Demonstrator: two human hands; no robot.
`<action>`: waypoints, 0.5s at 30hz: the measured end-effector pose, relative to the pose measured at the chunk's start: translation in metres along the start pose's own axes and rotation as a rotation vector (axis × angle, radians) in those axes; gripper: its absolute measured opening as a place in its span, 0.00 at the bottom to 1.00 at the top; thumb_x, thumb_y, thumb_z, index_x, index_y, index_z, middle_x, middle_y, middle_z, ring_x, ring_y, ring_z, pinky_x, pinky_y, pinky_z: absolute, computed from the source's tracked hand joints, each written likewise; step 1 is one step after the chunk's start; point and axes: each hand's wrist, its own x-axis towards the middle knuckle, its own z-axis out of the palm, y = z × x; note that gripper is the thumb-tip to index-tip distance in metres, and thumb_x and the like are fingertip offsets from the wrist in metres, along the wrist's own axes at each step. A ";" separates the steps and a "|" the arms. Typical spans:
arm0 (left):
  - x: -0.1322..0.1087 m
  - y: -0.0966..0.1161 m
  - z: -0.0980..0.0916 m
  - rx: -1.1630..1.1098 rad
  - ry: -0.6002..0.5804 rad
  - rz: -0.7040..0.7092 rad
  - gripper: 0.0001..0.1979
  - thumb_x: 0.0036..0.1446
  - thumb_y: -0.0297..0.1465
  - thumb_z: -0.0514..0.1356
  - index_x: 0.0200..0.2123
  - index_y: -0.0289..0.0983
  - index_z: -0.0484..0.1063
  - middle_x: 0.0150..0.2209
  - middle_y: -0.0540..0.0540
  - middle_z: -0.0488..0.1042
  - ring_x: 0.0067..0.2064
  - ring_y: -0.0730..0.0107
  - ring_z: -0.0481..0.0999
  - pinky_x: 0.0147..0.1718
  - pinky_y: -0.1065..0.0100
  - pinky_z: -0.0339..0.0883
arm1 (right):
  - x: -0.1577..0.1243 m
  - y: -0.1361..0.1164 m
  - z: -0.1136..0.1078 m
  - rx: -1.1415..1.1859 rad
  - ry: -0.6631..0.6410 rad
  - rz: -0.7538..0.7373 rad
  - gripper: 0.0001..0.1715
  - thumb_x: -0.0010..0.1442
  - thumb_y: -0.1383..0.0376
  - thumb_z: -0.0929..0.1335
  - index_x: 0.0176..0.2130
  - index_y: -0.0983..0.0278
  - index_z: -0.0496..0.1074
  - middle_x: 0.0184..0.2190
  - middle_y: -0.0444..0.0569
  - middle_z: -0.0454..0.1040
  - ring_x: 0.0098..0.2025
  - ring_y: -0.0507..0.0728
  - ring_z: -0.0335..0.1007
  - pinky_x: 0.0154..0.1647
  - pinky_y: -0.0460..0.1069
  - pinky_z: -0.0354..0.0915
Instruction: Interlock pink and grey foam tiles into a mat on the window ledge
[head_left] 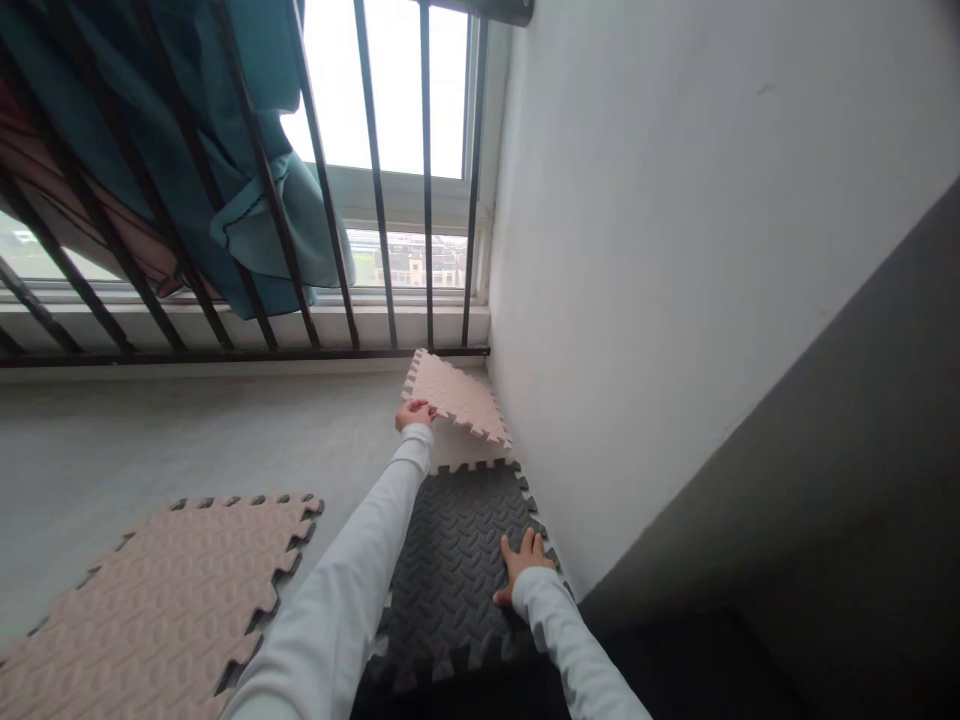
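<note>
Pink tile (459,393) tilted, apparent long axis twd wall (637,250); L hand (416,413) pinching edge, R hand (525,566) spread on blk tile (454,570).

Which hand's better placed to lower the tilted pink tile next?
Probably the left hand: it grips the pink tile by an edge. The right hand rests on the dark mat, away from that tile.
</note>
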 end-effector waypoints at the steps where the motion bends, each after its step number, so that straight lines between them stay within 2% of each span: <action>1: 0.003 0.017 -0.002 -0.068 0.002 0.014 0.04 0.43 0.21 0.53 0.24 0.31 0.66 0.20 0.51 0.68 0.24 0.74 0.72 0.27 0.68 0.70 | 0.000 0.000 0.000 -0.014 -0.007 0.000 0.58 0.34 0.53 0.71 0.58 0.57 0.42 0.60 0.62 0.36 0.60 0.71 0.30 0.50 0.66 0.49; 3: 0.011 0.049 -0.016 -0.181 0.015 0.043 0.02 0.44 0.21 0.54 0.24 0.32 0.65 0.21 0.52 0.67 0.26 0.76 0.72 0.29 0.68 0.71 | -0.002 0.001 -0.003 -0.047 -0.027 0.002 0.59 0.34 0.53 0.71 0.58 0.57 0.41 0.60 0.62 0.36 0.60 0.71 0.31 0.50 0.66 0.49; 4: 0.016 0.063 -0.031 -0.220 0.026 0.057 0.02 0.44 0.21 0.54 0.24 0.32 0.65 0.21 0.52 0.67 0.26 0.75 0.72 0.30 0.68 0.71 | -0.003 0.000 -0.004 -0.062 -0.033 0.005 0.59 0.34 0.53 0.71 0.58 0.57 0.41 0.60 0.63 0.37 0.60 0.71 0.31 0.51 0.65 0.48; 5: 0.020 0.075 -0.050 -0.258 0.036 0.072 0.02 0.44 0.21 0.55 0.24 0.32 0.64 0.22 0.52 0.67 0.28 0.75 0.72 0.31 0.67 0.71 | -0.004 0.000 -0.006 -0.075 -0.038 0.010 0.58 0.35 0.53 0.71 0.59 0.57 0.41 0.60 0.63 0.37 0.60 0.70 0.32 0.51 0.65 0.48; 7: 0.026 0.088 -0.102 -0.342 0.035 0.105 0.04 0.43 0.20 0.56 0.24 0.31 0.64 0.23 0.51 0.67 0.30 0.72 0.73 0.33 0.63 0.71 | -0.006 -0.003 -0.011 -0.096 -0.035 0.025 0.57 0.35 0.52 0.70 0.59 0.57 0.41 0.60 0.63 0.38 0.60 0.70 0.33 0.52 0.64 0.48; 9: 0.027 0.086 -0.172 -0.424 0.007 0.128 0.06 0.41 0.18 0.57 0.23 0.32 0.63 0.24 0.50 0.68 0.32 0.71 0.73 0.35 0.59 0.70 | -0.006 -0.005 -0.014 -0.111 -0.030 0.041 0.57 0.35 0.53 0.70 0.58 0.57 0.42 0.60 0.63 0.39 0.60 0.70 0.35 0.52 0.63 0.48; 11: 0.024 0.070 -0.253 -0.407 0.036 0.104 0.07 0.39 0.17 0.57 0.21 0.33 0.62 0.23 0.51 0.68 0.31 0.72 0.72 0.37 0.58 0.70 | -0.005 -0.006 -0.015 -0.112 -0.021 0.045 0.56 0.35 0.53 0.70 0.58 0.57 0.43 0.60 0.62 0.41 0.59 0.69 0.37 0.52 0.63 0.48; 13: 0.018 0.045 -0.336 -0.289 0.095 0.056 0.07 0.39 0.18 0.57 0.21 0.34 0.63 0.22 0.51 0.68 0.30 0.73 0.72 0.37 0.57 0.70 | -0.004 -0.005 -0.015 -0.098 -0.001 0.044 0.55 0.34 0.54 0.70 0.58 0.57 0.45 0.59 0.61 0.43 0.59 0.69 0.39 0.52 0.62 0.49; 15: 0.005 0.015 -0.408 -0.033 0.175 0.000 0.07 0.39 0.19 0.56 0.24 0.36 0.64 0.24 0.50 0.69 0.32 0.68 0.72 0.39 0.54 0.68 | -0.001 -0.003 -0.013 -0.083 0.030 0.041 0.54 0.34 0.54 0.70 0.57 0.56 0.46 0.59 0.60 0.45 0.59 0.68 0.41 0.52 0.62 0.50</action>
